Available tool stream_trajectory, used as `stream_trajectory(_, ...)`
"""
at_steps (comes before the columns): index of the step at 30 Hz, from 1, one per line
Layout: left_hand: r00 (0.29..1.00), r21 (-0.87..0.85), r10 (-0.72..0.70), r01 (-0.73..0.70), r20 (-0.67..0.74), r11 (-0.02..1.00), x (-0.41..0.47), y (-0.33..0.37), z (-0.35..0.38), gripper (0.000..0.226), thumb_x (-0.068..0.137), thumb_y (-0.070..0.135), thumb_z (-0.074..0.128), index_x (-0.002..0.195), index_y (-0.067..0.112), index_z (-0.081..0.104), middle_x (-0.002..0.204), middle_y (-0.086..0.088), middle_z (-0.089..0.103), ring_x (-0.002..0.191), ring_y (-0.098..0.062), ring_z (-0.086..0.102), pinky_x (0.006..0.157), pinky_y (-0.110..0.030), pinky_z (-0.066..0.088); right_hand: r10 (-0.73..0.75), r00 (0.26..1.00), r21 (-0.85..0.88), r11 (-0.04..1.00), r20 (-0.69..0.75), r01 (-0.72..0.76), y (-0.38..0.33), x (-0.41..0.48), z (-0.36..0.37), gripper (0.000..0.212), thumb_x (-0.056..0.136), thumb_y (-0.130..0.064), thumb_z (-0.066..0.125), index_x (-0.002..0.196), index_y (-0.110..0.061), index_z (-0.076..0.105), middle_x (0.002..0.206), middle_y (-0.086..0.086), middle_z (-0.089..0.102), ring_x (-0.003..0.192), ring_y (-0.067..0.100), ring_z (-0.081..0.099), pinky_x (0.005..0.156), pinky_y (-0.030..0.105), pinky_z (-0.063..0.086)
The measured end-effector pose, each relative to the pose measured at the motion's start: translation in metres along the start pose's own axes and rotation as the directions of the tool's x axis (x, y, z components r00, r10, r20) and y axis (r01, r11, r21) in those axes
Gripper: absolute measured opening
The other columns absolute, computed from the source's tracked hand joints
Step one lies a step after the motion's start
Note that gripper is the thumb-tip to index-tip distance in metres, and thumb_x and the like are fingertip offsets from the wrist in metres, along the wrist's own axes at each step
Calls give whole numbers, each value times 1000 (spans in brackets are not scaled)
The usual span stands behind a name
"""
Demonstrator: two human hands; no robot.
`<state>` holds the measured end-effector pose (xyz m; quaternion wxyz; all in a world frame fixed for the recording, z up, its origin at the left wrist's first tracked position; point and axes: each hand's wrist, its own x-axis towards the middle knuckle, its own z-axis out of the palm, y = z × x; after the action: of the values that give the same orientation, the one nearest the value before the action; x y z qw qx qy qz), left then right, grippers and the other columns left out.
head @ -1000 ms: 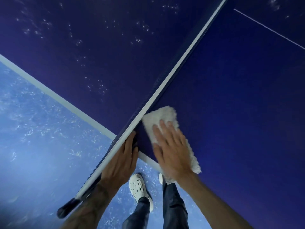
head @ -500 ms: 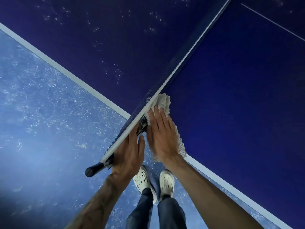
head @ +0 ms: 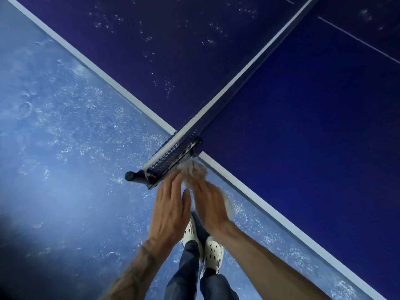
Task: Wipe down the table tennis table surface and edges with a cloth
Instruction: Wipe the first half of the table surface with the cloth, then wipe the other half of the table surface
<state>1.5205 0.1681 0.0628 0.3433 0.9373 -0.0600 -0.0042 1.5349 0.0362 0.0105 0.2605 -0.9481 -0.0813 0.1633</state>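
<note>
Dark-blue table (head: 303, 126), blurred pale cloth (head: 195, 169)

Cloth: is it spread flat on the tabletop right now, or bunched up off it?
Bunched and off the top. The cloth shows as a blurred wad under the right hand, beyond the table's white edge by the net clamp.

Both hands are now off the tabletop: right hand (head: 211, 205) w/ cloth (head: 195, 169) sits past the table's side edge, by the net clamp (head: 190, 148), blurred. Left hand (head: 170, 204) has let go of the net (head: 171, 155) & lies flat just left of the right, fingertips near the net post (head: 135, 176).
</note>
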Motion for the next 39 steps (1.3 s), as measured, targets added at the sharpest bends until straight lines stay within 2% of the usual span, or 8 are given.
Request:
stream_trajectory(3, 1000, 18, -13, 13, 11, 1000, -42, -4, -14, 41, 109, 21, 43, 145, 4, 51, 149, -11, 51, 137, -27, 50, 119, -30, 36, 83, 993, -1, 997, 86, -83, -16, -31, 8, 50, 116, -15, 35, 166, -18, 28, 165, 10, 43, 134, 30, 57, 110, 41, 47)
stream_trajectory(8, 989, 122, -145, 139, 42, 983, -102, -31, -47, 34, 108, 25, 40, 132, 11, 61, 139, -6, 57, 125, -29, 57, 105, -35, 43, -28, 985, -79, 996, 169, 42, -57, -60, 10, 65, 111, -8, 48, 169, -13, 18, 179, -1, 7, 138, 25, 51, 115, 35, 41)
stream_trajectory(13, 945, 279, -312, 276, 95, 920, -109, -69, -99, 29, 96, 8, 58, 123, 5, 67, 128, -13, 63, 107, -38, 65, 88, -46, 53, -134, 981, -40, 989, 137, 141, -124, -52, 10, 63, 105, 9, 45, 164, -6, 34, 177, 8, 22, 128, 35, 61, 106, 41, 49)
stream_trajectory(17, 907, 352, -392, 320, 153, 879, -79, -102, -144, 44, 93, 7, 69, 137, 3, 62, 138, -20, 61, 121, -43, 61, 98, -51, 50, -160, 974, -51, 984, 163, 170, -181, -24, 15, 64, 107, 6, 42, 167, -10, 27, 178, 4, 16, 134, 31, 57, 106, 36, 44)
stream_trajectory(23, 926, 385, -328, 239, 188, 892, -16, -156, -207, 51, 102, 19, 58, 150, 8, 51, 156, -18, 48, 143, -37, 45, 115, -45, 35, -36, 992, -88, 995, 123, 48, -253, 31, 14, 68, 106, 5, 40, 169, -13, 20, 180, -2, 8, 137, 28, 55, 106, 37, 43)
stream_trajectory(28, 948, 397, -227, 125, 222, 909, 46, -178, -248, 55, 106, 24, 50, 158, 11, 40, 162, -14, 40, 147, -32, 39, 117, -40, 31, 27, 999, -85, 996, -32, -30, -279, 87, -4, 67, 107, 0, 47, 168, -11, 24, 179, 2, 13, 136, 32, 59, 109, 43, 52)
stream_trajectory(34, 951, 386, -89, -34, 295, 922, 140, -165, -265, 62, 107, 25, 49, 164, 13, 28, 163, -14, 38, 149, -32, 37, 121, -42, 30, 185, 957, 58, 983, -224, -176, -272, 154, -52, 66, 106, -1, 56, 166, -8, 29, 176, 10, 23, 150, 32, 48, 117, 41, 48)
stream_trajectory(39, 942, 360, 3, -131, 335, 924, 237, -148, -253, 61, 108, 26, 49, 163, 11, 29, 162, -15, 40, 145, -34, 43, 118, -45, 36, 278, 903, 99, 960, -328, -260, -240, 223, -95, 60, 112, -4, 48, 168, -9, 27, 178, 8, 17, 154, 29, 42, 120, 39, 45)
